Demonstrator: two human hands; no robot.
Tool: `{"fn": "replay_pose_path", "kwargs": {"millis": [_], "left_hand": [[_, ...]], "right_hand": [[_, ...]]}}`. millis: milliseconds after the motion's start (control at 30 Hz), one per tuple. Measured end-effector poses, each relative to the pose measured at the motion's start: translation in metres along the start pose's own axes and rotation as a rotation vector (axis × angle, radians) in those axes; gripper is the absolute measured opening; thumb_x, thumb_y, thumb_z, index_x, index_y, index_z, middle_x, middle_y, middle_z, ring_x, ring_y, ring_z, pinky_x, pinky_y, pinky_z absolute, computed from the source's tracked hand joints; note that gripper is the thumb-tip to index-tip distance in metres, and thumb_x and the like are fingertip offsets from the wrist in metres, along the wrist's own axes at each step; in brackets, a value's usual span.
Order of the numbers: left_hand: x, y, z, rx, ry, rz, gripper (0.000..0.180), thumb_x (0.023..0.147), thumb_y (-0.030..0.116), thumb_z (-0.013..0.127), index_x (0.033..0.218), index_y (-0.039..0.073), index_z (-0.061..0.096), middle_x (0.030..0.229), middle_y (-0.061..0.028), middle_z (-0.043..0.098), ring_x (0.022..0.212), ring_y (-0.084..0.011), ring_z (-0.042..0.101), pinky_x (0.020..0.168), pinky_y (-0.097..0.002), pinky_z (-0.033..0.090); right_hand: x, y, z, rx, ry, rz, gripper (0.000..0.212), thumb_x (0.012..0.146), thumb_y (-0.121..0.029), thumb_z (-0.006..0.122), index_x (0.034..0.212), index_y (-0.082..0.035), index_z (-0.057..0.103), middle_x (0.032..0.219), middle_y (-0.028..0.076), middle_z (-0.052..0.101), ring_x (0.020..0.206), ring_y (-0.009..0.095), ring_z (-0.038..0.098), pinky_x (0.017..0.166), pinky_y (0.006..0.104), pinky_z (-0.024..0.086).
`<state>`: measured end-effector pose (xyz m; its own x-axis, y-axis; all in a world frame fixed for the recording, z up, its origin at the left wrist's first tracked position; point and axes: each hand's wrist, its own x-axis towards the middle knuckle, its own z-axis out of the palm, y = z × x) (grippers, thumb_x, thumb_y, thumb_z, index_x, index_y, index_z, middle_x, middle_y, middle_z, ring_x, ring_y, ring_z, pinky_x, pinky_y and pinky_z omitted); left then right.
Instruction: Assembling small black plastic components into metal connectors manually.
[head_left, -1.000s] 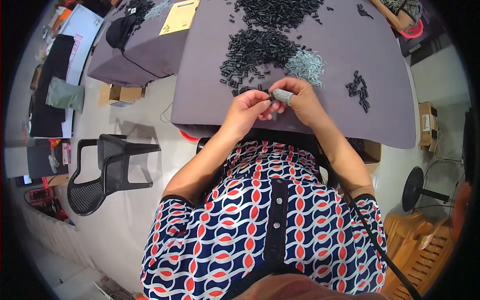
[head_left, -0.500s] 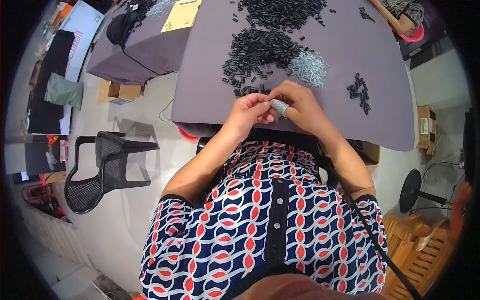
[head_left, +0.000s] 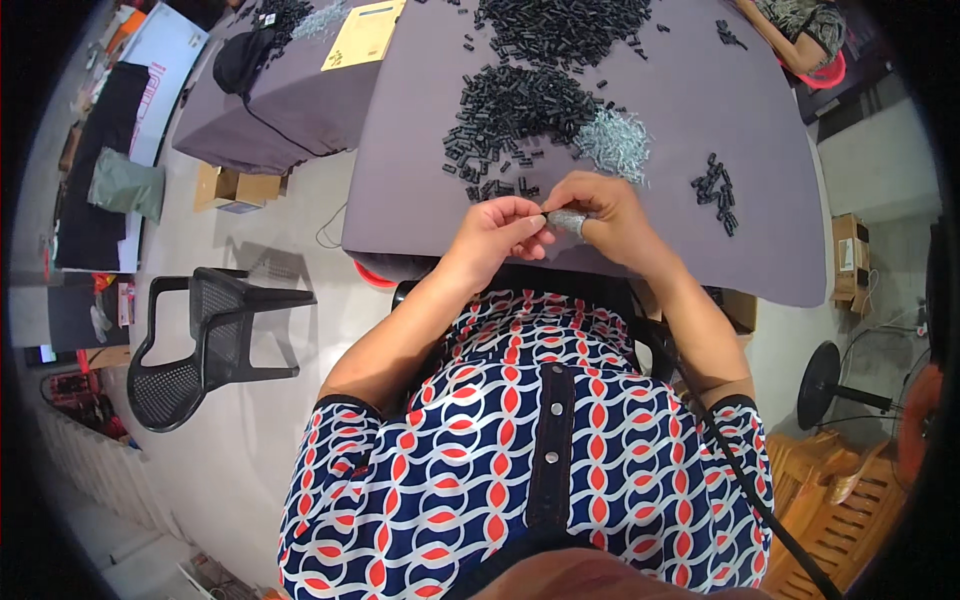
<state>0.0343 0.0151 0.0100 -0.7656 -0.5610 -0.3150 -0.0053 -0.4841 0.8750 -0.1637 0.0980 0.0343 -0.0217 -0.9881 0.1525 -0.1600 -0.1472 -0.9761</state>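
My left hand (head_left: 495,236) pinches a tiny black piece (head_left: 546,214), mostly covered by the fingertips, just over the near table edge. Closed around the same spot, the fingers of my right hand (head_left: 612,216) meet those of the left. A silvery-grey wrap (head_left: 568,222) covers my right thumb. Beyond the hands lies a heap of small black cylindrical pieces (head_left: 515,110), with a pile of small silver screw-like parts (head_left: 613,142) against its right side. To the right sits a smaller cluster of black pieces (head_left: 715,195).
The grey-covered table (head_left: 420,190) carries another black heap (head_left: 560,30) farther off. A yellow sheet (head_left: 363,35) lies on the neighbouring table. Another person's arm (head_left: 785,40) shows at the far right. A black plastic chair (head_left: 215,330) stands left; wooden furniture (head_left: 840,510) is at lower right.
Both hands have come slightly nearer to me. My right thumb has swung from a slant to nearly level, and a dark bit now shows between the fingertips.
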Motion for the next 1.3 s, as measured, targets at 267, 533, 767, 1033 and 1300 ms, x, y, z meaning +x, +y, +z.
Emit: {"fn": "replay_pose_path", "kwargs": {"millis": [267,533,767,1033,1300], "left_hand": [[-0.004,0.012,0.008,-0.297,-0.164,-0.206,0.013,0.097,0.013,0.062,0.105,0.003,0.064,0.085,-0.0079,0.071,0.066,-0.0118,0.065,0.061,-0.0245,0.053],[0.003,0.016,0.025,-0.157,0.022,0.024,0.013,0.097,0.013,0.064,0.105,0.003,0.065,0.088,-0.0074,0.071,0.069,-0.0104,0.065,0.065,-0.0222,0.052],[0.004,0.012,0.032,-0.170,0.075,0.101,0.012,0.095,0.008,0.064,0.105,0.002,0.066,0.098,-0.0087,0.069,0.086,-0.0159,0.066,0.081,-0.0324,0.056],[0.000,0.010,0.028,-0.199,0.050,0.078,0.014,0.096,0.011,0.064,0.104,0.001,0.067,0.100,-0.0084,0.069,0.091,-0.0182,0.066,0.084,-0.0362,0.055],[-0.010,0.004,0.023,-0.349,-0.135,-0.086,0.020,0.098,0.016,0.060,0.110,0.000,0.066,0.106,-0.0105,0.069,0.098,-0.0215,0.067,0.090,-0.0382,0.053]], "right_hand": [[0.003,-0.040,-0.021,-0.420,-0.260,-0.221,0.031,0.076,0.013,0.064,0.104,0.000,0.068,0.094,0.006,0.065,0.086,0.013,0.062,0.076,0.0277,0.051],[-0.009,-0.030,-0.021,-0.022,0.011,0.101,0.057,0.082,0.003,0.067,0.137,-0.008,0.055,0.110,0.010,0.066,0.084,0.019,0.064,0.073,0.0301,0.053],[-0.005,-0.040,-0.004,-0.654,0.049,-0.209,0.064,0.072,-0.006,0.073,0.133,-0.007,0.055,0.122,0.012,0.060,0.101,0.033,0.063,0.083,0.0391,0.054],[-0.005,-0.020,0.008,-0.771,0.133,-0.365,0.036,0.069,-0.010,0.076,0.102,-0.004,0.062,0.097,0.009,0.063,0.090,0.032,0.063,0.073,0.0414,0.052],[-0.015,-0.025,0.011,-0.723,0.020,-0.350,0.035,0.074,-0.007,0.072,0.107,-0.004,0.060,0.099,0.012,0.062,0.087,0.034,0.063,0.071,0.0411,0.052]]}}
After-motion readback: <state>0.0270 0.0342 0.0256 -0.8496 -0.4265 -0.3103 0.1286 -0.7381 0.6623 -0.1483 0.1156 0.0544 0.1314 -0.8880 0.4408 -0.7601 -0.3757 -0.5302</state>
